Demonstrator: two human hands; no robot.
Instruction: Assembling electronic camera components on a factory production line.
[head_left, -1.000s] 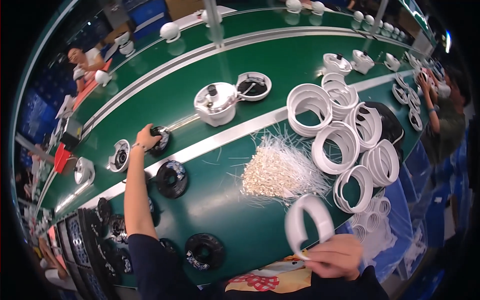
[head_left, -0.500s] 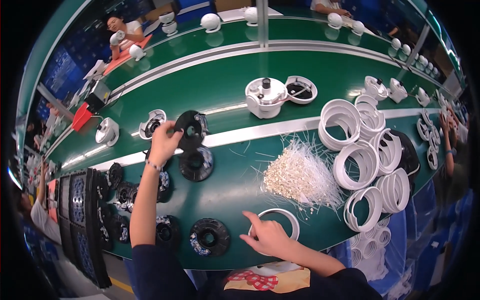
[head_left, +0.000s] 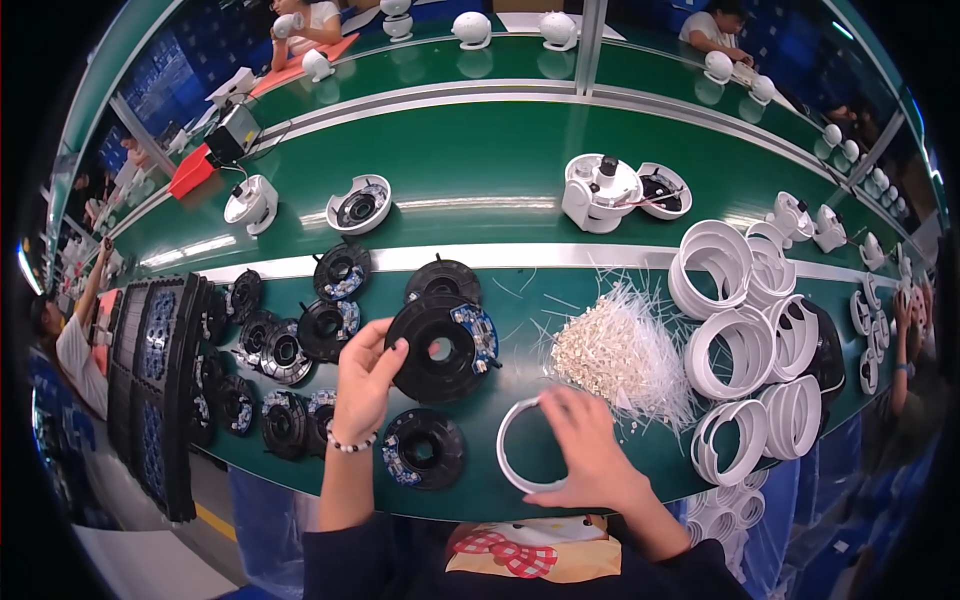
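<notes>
The left hand (head_left: 362, 392) had brought its gripped round black plastic disc (head_left: 445, 382) with blue circuitry nearer, beyond-left of the white plastic ring (head_left: 502, 448), which the right hand (head_left: 592, 455) spanned, fingers spread.

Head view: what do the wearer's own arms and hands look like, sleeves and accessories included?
The left hand and right hand are ungloved. A bracelet of light and dark beads circles the left wrist; none shows on the right. The left sleeve and right sleeve are dark navy, leaving both forearms bare, with no markings visible on them.
</notes>
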